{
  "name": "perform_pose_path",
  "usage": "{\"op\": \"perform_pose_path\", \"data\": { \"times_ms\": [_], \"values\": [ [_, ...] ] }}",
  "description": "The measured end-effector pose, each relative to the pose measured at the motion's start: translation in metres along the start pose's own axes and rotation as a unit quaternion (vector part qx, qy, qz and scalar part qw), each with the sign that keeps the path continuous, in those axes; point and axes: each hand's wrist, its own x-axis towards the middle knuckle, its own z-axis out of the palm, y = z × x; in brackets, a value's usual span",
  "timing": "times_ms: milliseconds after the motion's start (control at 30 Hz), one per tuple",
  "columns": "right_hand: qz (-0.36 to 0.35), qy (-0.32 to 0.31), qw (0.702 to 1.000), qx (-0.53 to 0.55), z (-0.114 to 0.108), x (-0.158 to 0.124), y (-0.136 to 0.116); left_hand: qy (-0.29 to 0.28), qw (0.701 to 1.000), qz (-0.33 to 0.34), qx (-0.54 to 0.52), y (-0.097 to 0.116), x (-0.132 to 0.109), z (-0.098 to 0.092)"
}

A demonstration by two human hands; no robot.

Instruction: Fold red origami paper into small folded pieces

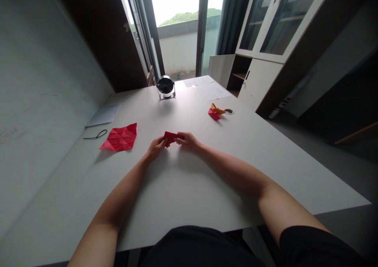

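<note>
A small folded piece of red paper (169, 137) is held between both hands, over the middle of the white table. My left hand (157, 147) pinches its left end, thumb on top. At the right end, my right hand (188, 140) grips it with thumb and fingers, which cover part of the paper. To the left lies an unfolded sheet of red paper (121, 138) with many creases. Farther right, a red folded paper figure (214, 114) and an orange one (217, 110) sit side by side, touching or nearly so.
A round black device on a silver stand (165, 86) stands at the table's far side. Papers (208, 87) lie at the back right. A black cord (96, 135) and a pale packet (104, 114) rest by the left wall. A cable hole (229, 111) is beside the figures.
</note>
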Motion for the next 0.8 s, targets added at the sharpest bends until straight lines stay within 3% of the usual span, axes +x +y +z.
{"op": "perform_pose_path", "data": {
  "times_ms": [133,467,800],
  "values": [
    [-0.002,-0.035,0.999,0.01,0.0,0.0,0.001,0.011,1.0,-0.017,-0.004,0.002,-0.001,-0.001],
    [-0.001,-0.014,1.0,0.003,-0.001,-0.003,-0.014,0.02,0.998,-0.034,0.056,-0.007,-0.005,0.0],
    [0.018,0.1,0.993,0.064,-0.001,0.005,0.003,0.009,0.999,0.022,0.034,-0.004,-0.002,0.001]
  ]
}}
